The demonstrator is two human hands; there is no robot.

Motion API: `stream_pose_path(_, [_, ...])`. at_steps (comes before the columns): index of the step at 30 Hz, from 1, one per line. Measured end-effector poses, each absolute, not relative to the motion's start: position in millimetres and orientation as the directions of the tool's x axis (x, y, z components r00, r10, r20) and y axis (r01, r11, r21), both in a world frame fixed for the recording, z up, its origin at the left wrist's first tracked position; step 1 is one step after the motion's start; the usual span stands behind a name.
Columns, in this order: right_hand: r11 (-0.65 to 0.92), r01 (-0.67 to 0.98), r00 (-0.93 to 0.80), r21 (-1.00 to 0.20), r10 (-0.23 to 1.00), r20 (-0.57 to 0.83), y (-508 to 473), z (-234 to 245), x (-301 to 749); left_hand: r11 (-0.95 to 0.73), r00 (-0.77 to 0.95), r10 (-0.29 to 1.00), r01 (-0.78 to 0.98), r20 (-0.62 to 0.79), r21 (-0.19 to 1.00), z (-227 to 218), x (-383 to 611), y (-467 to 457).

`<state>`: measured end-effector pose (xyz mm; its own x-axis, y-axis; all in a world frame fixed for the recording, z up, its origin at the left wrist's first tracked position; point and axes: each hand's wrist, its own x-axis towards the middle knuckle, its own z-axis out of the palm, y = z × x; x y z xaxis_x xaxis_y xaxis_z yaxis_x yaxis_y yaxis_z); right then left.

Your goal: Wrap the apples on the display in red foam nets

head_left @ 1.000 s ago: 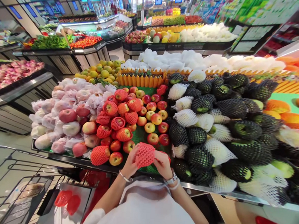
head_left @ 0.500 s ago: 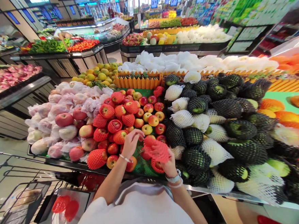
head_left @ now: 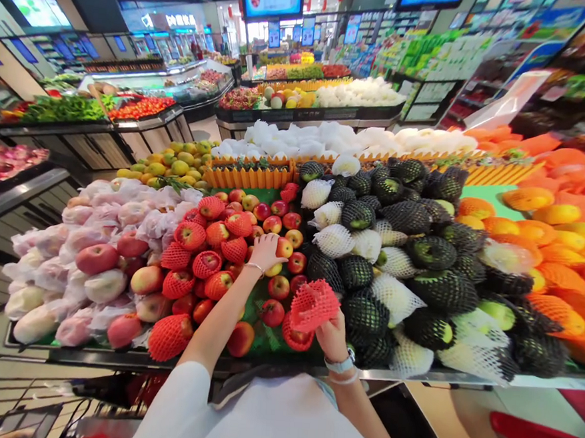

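My left hand (head_left: 266,250) reaches out over the pile of bare red-and-yellow apples (head_left: 278,287) and is closed over one apple (head_left: 275,268) near the middle of the display. My right hand (head_left: 332,335) stays near the front edge and holds an empty red foam net sleeve (head_left: 312,304). A netted apple (head_left: 295,339) lies just left of that hand. More apples in red nets (head_left: 207,264) sit to the left of my left arm.
Black- and white-netted green fruit (head_left: 410,254) fills the display to the right, with orange fruit (head_left: 547,230) beyond. Pink-wrapped apples (head_left: 95,245) lie at the left. A metal rim (head_left: 466,378) edges the display. A shopping cart (head_left: 18,413) stands at the lower left.
My left hand let go of the red net, moved forward across the apples and closed on one. My right hand kept the net. The view shifted closer to the display.
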<state>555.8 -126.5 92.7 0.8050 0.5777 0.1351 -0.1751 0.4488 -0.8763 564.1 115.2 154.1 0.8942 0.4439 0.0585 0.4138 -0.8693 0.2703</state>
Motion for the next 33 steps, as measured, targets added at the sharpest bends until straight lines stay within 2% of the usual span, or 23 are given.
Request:
stream_pose_path(3, [0.287,0.054,0.871,-0.956,0.455,0.185,-128,84,561,-0.874,0.892,0.443,0.406,0.093,0.267,155,564,114])
stream_pose_path(6, [0.281,0.140,0.887,-0.949,0.390,0.246,-128,87,563,-0.866,0.877,0.463,0.418,0.127,0.274,158,564,112])
stream_pose_path(7, [0.298,0.154,0.887,-0.942,0.379,0.265,-128,91,564,-0.844,0.857,0.495,0.437,0.141,0.310,160,563,110])
stream_pose_path(8, [0.309,0.167,0.886,-0.936,0.370,0.281,-128,95,564,-0.800,0.826,0.543,0.454,0.152,0.392,162,561,107])
stream_pose_path(10, [0.320,0.194,0.884,-0.927,0.352,0.306,-130,102,567,-0.596,0.755,0.643,0.384,0.132,0.706,168,554,99])
stream_pose_path(11, [0.318,0.207,0.885,-0.925,0.343,0.316,-131,105,569,-0.416,0.736,0.670,0.268,0.094,0.869,171,548,93])
stream_pose_path(12, [0.311,0.223,0.885,-0.924,0.332,0.326,-133,108,570,-0.218,0.739,0.672,0.127,0.054,0.968,174,541,86])
stream_pose_path(13, [0.300,0.244,0.882,-0.922,0.326,0.339,-134,110,572,-0.043,0.759,0.651,0.001,0.027,0.999,177,532,78])
stream_pose_path(14, [0.286,0.268,0.873,-0.920,0.332,0.358,-134,112,574,0.083,0.782,0.623,-0.085,0.014,0.993,179,523,69])
stream_pose_path(16, [0.244,0.335,0.828,-0.910,0.384,0.408,-135,117,575,0.179,0.813,0.582,-0.147,0.015,0.973,183,504,52])
stream_pose_path(19, [0.179,0.476,0.718,-0.861,0.487,0.497,-133,124,573,0.072,0.829,0.546,-0.193,0.124,0.978,184,476,32])
stream_pose_path(21, [0.163,0.565,0.653,-0.809,0.511,0.559,-130,129,569,0.009,0.808,0.565,-0.211,0.169,0.977,180,463,26])
stream_pose_path(23, [0.173,0.626,0.602,-0.761,0.514,0.612,-126,132,564,0.097,0.747,0.656,-0.220,0.104,0.971,172,455,23])
stream_pose_path(26, [0.206,0.660,0.527,-0.722,0.558,0.641,-116,134,551,0.397,0.652,0.746,-0.275,-0.134,0.876,161,449,18])
stream_pose_path(29, [0.217,0.725,0.409,-0.653,0.627,0.663,-107,132,536,0.544,0.624,0.737,-0.318,-0.260,0.776,158,446,10])
stream_pose_path(33, [0.134,0.821,0.273,-0.555,0.762,0.588,-102,125,523,0.624,0.663,0.682,-0.308,-0.309,0.718,161,437,4])
